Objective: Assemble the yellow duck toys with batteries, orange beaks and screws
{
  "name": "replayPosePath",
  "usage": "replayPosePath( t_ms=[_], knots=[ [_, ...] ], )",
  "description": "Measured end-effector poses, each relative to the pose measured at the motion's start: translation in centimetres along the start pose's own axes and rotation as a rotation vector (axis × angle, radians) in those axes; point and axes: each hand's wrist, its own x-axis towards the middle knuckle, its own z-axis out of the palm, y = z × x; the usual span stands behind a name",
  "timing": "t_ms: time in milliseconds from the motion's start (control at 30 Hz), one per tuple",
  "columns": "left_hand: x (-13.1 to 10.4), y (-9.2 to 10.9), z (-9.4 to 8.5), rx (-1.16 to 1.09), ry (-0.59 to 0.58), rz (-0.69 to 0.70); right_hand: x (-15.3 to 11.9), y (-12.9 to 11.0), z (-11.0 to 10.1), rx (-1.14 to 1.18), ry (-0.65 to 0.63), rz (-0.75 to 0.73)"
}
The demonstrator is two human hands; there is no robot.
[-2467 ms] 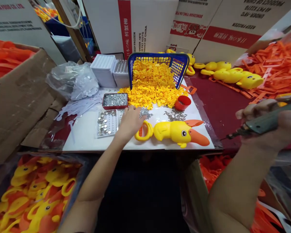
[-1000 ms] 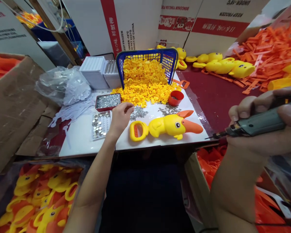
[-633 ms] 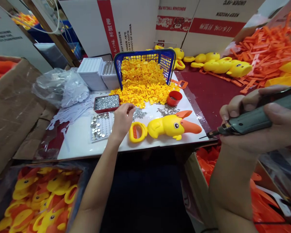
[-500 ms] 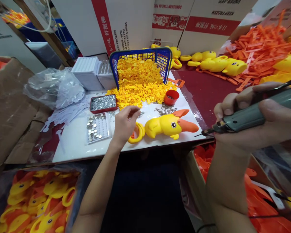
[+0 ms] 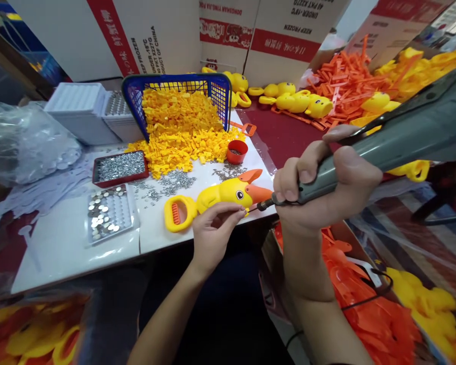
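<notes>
My right hand [image 5: 319, 177] is wrapped round a grey-green electric screwdriver [image 5: 403, 126], whose thin bit points left. At the tip of the bit, the thumb and forefinger of my left hand [image 5: 216, 233] are pinched together; what they hold is too small to name. Just behind the fingertips, a yellow duck toy [image 5: 220, 195] with an orange beak lies on its side on the white board. Its yellow ring handle [image 5: 171, 215] is at the left end, with an orange ribbed piece inside.
A blue basket [image 5: 230, 101] spills yellow parts. Screws fill a red tray [image 5: 146, 170] and lie loose nearby, beside a red cup [image 5: 237, 153]. Silver discs sit in a white tray [image 5: 131, 215]. Boxes of orange parts [image 5: 368, 304] and duck toys [image 5: 38, 334] flank my lap.
My left hand has moved from behind the ring handle to the beak end of the duck. The screwdriver has come left, its bit now at my left fingertips. The view has shifted right.
</notes>
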Motion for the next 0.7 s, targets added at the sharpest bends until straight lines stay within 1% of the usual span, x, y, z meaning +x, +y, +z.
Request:
replayPosePath(
  t_ms=[100,267,433,533,700],
  knots=[
    [-0.3,-0.2,0.2,-0.015,0.003,0.003,-0.1,-0.2,-0.1,0.000,0.004,0.009],
    [-0.4,-0.4,0.5,-0.027,0.017,0.045,-0.5,-0.1,0.0,-0.004,0.006,0.012],
    [-0.5,-0.7,0.7,-0.072,0.040,0.018,-0.8,0.0,0.3,-0.020,0.050,-0.020],
    [-0.6,-1.1,0.8,-0.102,0.048,0.015,-0.9,-0.1,0.5,-0.048,0.050,-0.026],
    [-0.8,-1.8,1.0,-0.156,0.054,-0.026,-1.1,0.0,0.7,-0.106,0.057,-0.009]
  ],
)
